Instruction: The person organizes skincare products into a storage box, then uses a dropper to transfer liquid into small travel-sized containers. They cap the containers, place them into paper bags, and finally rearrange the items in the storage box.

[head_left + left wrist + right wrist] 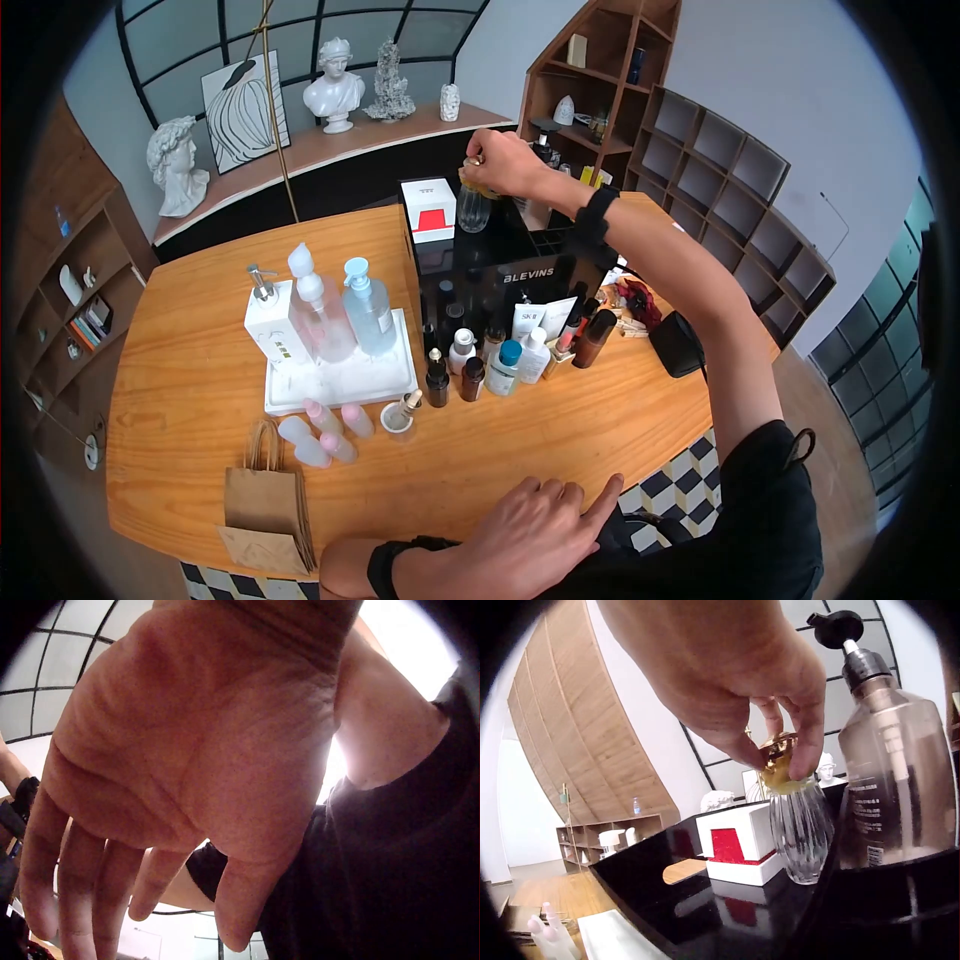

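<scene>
On top of the black organizer (470,262), the right hand (508,163) pinches the gold cap of a ribbed glass bottle (473,211). The right wrist view shows the thumb and fingers of the right hand (735,682) around the gold cap (778,761), with the clear ribbed bottle (801,832) upright below. A white box with a red patch (739,844) stands beside it. The left hand (530,535) hangs over the near table edge, palm down, fingers spread and holding nothing. In the left wrist view the palm of the left hand (187,750) shows bare.
A brown pump bottle (896,780) stands close to the right hand. Several small bottles line the organizer's front, among them a teal-capped one (504,368). Left of it, a white tray (340,385) holds pump bottles. Paper bags (265,510) lie at the near left.
</scene>
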`<state>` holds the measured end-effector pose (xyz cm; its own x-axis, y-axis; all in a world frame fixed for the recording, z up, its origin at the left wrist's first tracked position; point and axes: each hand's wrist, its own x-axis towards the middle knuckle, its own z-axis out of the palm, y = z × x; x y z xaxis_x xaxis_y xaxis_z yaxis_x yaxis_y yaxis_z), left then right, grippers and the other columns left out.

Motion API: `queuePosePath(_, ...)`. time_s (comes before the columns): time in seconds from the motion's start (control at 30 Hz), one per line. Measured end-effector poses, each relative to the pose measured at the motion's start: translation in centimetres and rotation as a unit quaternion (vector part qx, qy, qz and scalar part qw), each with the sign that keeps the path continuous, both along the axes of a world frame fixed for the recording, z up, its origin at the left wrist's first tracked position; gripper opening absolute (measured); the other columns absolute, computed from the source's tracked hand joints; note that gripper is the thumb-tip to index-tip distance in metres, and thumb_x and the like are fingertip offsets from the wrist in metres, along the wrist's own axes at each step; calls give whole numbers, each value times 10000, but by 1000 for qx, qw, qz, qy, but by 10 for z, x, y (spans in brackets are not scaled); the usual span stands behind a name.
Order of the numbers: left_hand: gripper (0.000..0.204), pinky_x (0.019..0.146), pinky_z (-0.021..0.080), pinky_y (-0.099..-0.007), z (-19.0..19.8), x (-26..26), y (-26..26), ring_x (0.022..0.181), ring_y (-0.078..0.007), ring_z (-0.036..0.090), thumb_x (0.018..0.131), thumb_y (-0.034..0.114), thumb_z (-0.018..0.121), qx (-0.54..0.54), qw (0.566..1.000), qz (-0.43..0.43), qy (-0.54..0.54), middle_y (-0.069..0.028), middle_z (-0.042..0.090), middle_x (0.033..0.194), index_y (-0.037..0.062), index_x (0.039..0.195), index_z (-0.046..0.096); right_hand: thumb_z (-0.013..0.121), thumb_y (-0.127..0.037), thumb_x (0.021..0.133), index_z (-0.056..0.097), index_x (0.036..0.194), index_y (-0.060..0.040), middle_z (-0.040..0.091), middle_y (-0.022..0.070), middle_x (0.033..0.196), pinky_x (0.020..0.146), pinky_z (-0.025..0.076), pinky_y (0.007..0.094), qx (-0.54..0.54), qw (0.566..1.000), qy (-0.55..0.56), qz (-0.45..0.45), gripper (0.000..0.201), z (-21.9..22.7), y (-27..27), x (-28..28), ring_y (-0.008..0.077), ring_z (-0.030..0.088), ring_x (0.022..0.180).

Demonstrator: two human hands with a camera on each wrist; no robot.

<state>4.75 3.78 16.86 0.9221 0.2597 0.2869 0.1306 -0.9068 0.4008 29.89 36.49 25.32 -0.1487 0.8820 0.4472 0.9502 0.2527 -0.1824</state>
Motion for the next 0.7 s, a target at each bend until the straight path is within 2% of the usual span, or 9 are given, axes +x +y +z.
queuePosePath(0.27, 675, 894, 546, -463, 3, 3, 4, 991, -364, 694, 955, 263, 742, -8, 1000, -2, 22, -202, 687, 1030, 2, 1535, 518, 814, -323, 871, 714, 1152, 16, 741, 269, 1175, 1011, 564, 466, -7, 999, 43, 2, 451, -8, 19, -1, 423, 712, 1150)
queuePosePath(0.37, 665, 921, 539, -469, 1, 2, 4, 997, -370, 689, 958, 262, 740, -1, 1000, 1, 11, -214, 684, 1053, 1, 1531, 525, 794, -307, 895, 696, 1162, 25, 725, 277, 1195, 995, 571, 487, 38, 999, 14, 3, 437, -13, 1, -2, 430, 706, 1144)
queuePosePath(0.43, 659, 936, 533, -472, 2, 2, 3, 1007, -372, 685, 962, 262, 736, -2, 1000, 5, 13, -218, 683, 1064, 2, 1530, 526, 739, -254, 974, 679, 1193, 12, 719, 233, 1110, 875, 585, 469, 238, 968, -67, 38, 350, -14, -28, -2, 401, 728, 958)
queuePosePath(0.5, 654, 951, 527, -475, -1, 2, 1, 1017, -374, 681, 965, 262, 732, -8, 1000, 6, 17, -222, 682, 1075, 3, 1530, 528, 714, -226, 990, 686, 1158, -4, 711, 204, 1031, 759, 582, 475, 251, 959, -63, 115, 280, -5, -75, -7, 385, 722, 848)
queuePosePath(0.53, 648, 958, 524, -476, -3, 3, 1, 1027, -375, 678, 965, 259, 730, -1, 1000, 5, -4, -221, 684, 1076, 3, 1526, 532, 716, -223, 983, 702, 1103, -16, 727, 167, 934, 673, 570, 465, 242, 956, -72, 147, 239, -3, -99, -6, 362, 712, 741)
queuePosePath(0.57, 641, 965, 521, -477, -5, 3, 2, 1037, -376, 674, 966, 255, 728, 7, 1000, 5, -25, -220, 685, 1077, 3, 1523, 536, 718, -224, 984, 718, 983, -20, 722, 132, 805, 628, 554, 455, 188, 968, -62, 152, 204, -4, -123, -6, 359, 695, 681)
queuePosePath(0.7, 628, 974, 517, -477, -1, 6, 2, 1049, -374, 670, 964, 248, 725, -12, 1000, 5, 6, -219, 687, 1083, -1, 1512, 546, 737, -224, 977, 735, 872, -36, 709, 123, 747, 581, 529, 430, 29, 972, -118, 200, 215, -29, -194, 9, 343, 681, 634)
